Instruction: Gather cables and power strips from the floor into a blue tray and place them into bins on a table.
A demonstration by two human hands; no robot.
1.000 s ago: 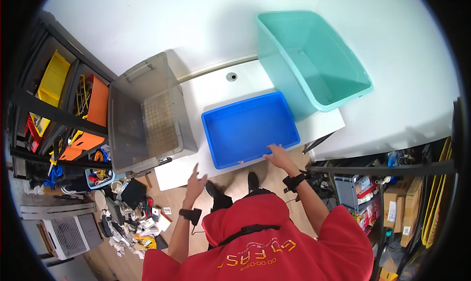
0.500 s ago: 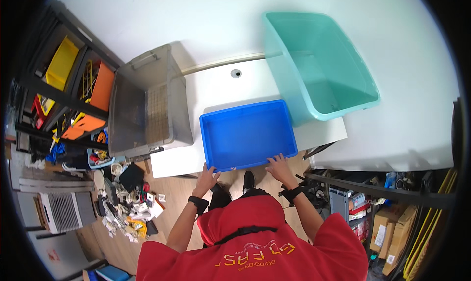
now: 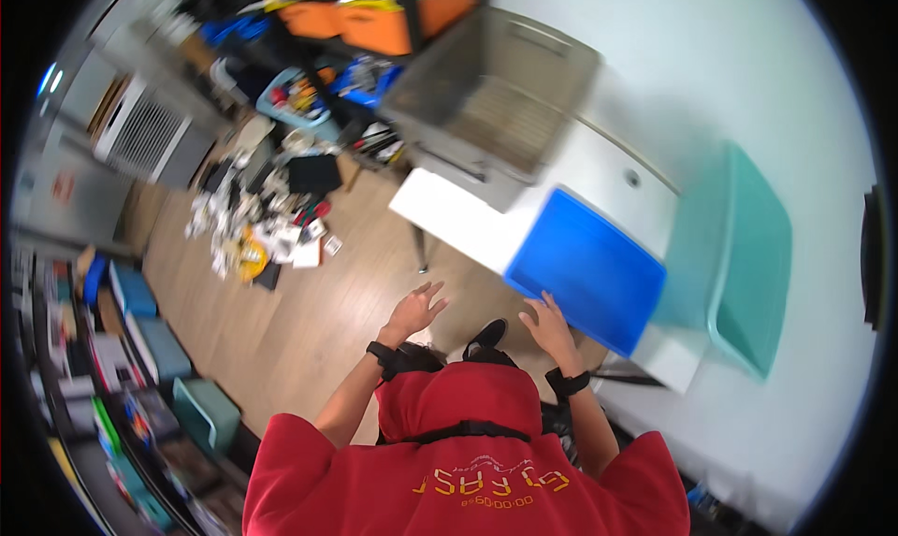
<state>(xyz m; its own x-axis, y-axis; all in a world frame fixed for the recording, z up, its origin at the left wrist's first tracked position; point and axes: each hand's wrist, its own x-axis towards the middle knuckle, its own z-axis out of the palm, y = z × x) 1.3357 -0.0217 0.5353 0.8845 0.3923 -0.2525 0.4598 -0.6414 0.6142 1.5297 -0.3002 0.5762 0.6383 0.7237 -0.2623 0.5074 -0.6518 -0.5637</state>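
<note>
A shallow blue plastic tray [image 3: 591, 267] rests on a white table [image 3: 449, 209] against the wall. My right hand [image 3: 550, 330] is at the tray's near rim with fingers apart; whether the fingertips touch the rim, I cannot tell. My left hand [image 3: 412, 314] hangs over the wooden floor, left of the tray, open and holding nothing. At the table's left end stands a grey translucent bin [image 3: 440, 162], its inside visible from above. A tall mint-green tub [image 3: 697, 265] stands at the right end, beside the tray.
Loose clutter [image 3: 267, 209] lies heaped on the floor at left, near a light-blue basket [image 3: 318, 126] of small items. A white grille-fronted appliance [image 3: 150, 129] stands beyond. Shelves with orange bins [image 3: 374, 26] rise behind the grey bin; another loaded shelf [image 3: 122, 405] runs along the lower left.
My view has swung left, so the table and tray now appear tilted and farther right. My left hand has come off the tray's rim; my right hand stays near it.
</note>
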